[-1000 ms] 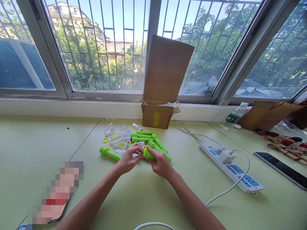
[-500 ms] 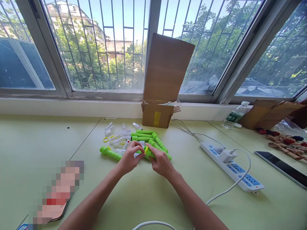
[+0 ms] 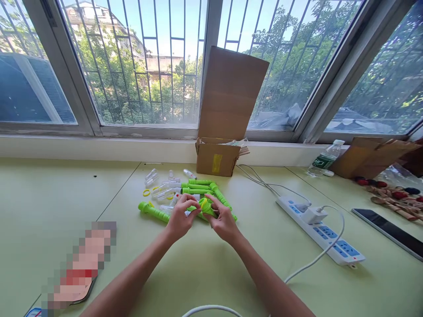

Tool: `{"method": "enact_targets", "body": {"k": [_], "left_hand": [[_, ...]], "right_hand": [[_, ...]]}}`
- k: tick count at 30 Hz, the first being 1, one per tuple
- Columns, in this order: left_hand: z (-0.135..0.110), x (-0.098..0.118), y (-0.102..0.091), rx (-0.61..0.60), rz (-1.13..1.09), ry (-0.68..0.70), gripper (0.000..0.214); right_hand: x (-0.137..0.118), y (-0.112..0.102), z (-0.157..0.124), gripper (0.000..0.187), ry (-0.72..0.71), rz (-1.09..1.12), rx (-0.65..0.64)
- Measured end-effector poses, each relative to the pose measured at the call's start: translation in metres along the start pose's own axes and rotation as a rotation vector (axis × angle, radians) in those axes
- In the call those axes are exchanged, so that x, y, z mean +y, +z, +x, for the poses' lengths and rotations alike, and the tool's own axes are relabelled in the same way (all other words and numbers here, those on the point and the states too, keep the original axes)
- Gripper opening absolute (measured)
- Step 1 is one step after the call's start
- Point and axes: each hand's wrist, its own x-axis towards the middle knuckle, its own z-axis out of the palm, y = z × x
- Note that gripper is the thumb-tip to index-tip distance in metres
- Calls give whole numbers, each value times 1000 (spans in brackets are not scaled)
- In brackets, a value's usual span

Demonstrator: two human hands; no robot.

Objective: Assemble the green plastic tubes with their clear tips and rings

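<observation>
My right hand (image 3: 224,223) is closed around a green plastic tube (image 3: 209,208), its open end tilted toward my left hand. A yellow ring (image 3: 204,204) sits at the mouth of that tube. The bent fingers and thumb of my left hand (image 3: 180,216) pinch at the ring's left edge; their exact contact is partly hidden. Behind my hands lie several more green threaded tubes (image 3: 220,197), with one separate green tube (image 3: 153,212) to the left. Clear plastic tubes (image 3: 151,177) and loose yellow rings (image 3: 146,192) are scattered beside them, along with white pieces (image 3: 190,174).
An open cardboard box (image 3: 206,163) stands against the sill. To the right are a white power strip (image 3: 325,237) with cables, a water bottle (image 3: 325,158) and a dark-screened tablet (image 3: 388,233). A pixelated phone-like item (image 3: 82,264) lies at left.
The fingers of my right hand have opened a little and shifted on the green tube, so more of its mouth and the yellow ring shows. My left hand stays close to the ring.
</observation>
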Motion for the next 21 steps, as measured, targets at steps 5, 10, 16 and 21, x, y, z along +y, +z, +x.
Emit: {"method": "enact_targets", "body": {"k": [5,10,16,21], "left_hand": [[-3,1,3,-17,71,38,7],[-2,-10,8,87,212,19,9],[-6,-16,4,131,310,74,8],[-6,-13,-2,130,457,179,6]], "right_hand": [[0,1,2,45,-61,-123,6],[2,2,3,49,-57,-293,39],[-4,0,-4,65,-88,-438,-145],[-5,-1,-6,72,-93,-493,-172]]}}
